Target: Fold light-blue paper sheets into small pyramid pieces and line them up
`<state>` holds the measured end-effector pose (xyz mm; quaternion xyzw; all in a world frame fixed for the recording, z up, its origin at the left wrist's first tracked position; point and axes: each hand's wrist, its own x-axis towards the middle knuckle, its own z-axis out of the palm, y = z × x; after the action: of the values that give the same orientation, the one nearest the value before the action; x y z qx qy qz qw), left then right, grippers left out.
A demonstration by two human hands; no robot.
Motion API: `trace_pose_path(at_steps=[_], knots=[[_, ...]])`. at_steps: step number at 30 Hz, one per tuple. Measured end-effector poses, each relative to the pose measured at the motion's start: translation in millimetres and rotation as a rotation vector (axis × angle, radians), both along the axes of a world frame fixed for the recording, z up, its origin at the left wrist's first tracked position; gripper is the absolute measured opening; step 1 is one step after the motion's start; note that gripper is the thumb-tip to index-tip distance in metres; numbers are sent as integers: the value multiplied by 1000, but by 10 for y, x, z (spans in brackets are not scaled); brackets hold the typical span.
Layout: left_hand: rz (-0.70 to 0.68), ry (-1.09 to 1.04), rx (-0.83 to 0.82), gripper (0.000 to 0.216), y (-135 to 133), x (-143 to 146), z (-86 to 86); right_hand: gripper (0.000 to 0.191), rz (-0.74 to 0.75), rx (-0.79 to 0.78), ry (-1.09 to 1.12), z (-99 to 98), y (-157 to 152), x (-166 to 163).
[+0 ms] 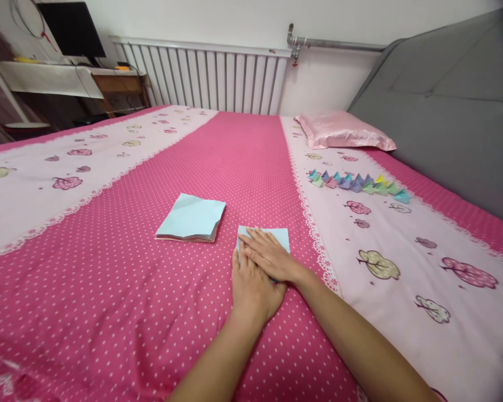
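A light blue sheet of paper (280, 237) lies on the pink dotted bedspread, mostly covered by both hands. My left hand (252, 283) rests flat on its near left part, fingers stretched forward. Across it lies my right hand (270, 257), its fingers extended over the left fingers and the paper. Neither hand grips anything. Whether the sheet is folded under the palms is hidden. To the left sits a stack of square papers (191, 216) with a light blue sheet on top.
Several small folded paper pieces (356, 183) in mixed colours stand in rows at the right. Behind them is a pink pillow (344, 129) near the grey headboard (444, 95). A white radiator (209, 75) lines the far wall, and a desk with a monitor (72, 30) stands far left.
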<state>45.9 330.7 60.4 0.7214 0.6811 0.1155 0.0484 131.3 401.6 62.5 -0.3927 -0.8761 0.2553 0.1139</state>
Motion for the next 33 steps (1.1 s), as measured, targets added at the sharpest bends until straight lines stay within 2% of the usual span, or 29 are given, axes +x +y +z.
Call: trace_pose_path(at_steps=[6,10,13,15,19,21,24,27,29,33], knots=[[21,53,-42,86,-35,15,1,56,-143,84,-116,-123,132,47],[13,56,-36,84,-73,17,-9,54,-308,148,-170,-208,276,92],[-6,25,-14,85,-107,2,-13,52,-454,170,-71,-262,428,170],[-70,-10,3,85,-123,-18,-1,49,-556,144,114,-289,537,244],[-289,-91,16,63,-108,-70,46,44,-706,-3,582,-281,667,406],[-327,-119,14,49,-72,-95,54,41,-780,-119,814,-237,666,475],[-329,-134,41,43,5,-128,28,31,-843,-334,1064,-130,617,551],[-367,-163,139,39,73,-155,3,22,-791,-472,1065,-1,551,607],[-447,-200,267,34,98,-171,17,21,-724,-571,1013,89,501,658],[-572,-272,491,28,119,-232,113,32,-517,-811,868,279,374,806]])
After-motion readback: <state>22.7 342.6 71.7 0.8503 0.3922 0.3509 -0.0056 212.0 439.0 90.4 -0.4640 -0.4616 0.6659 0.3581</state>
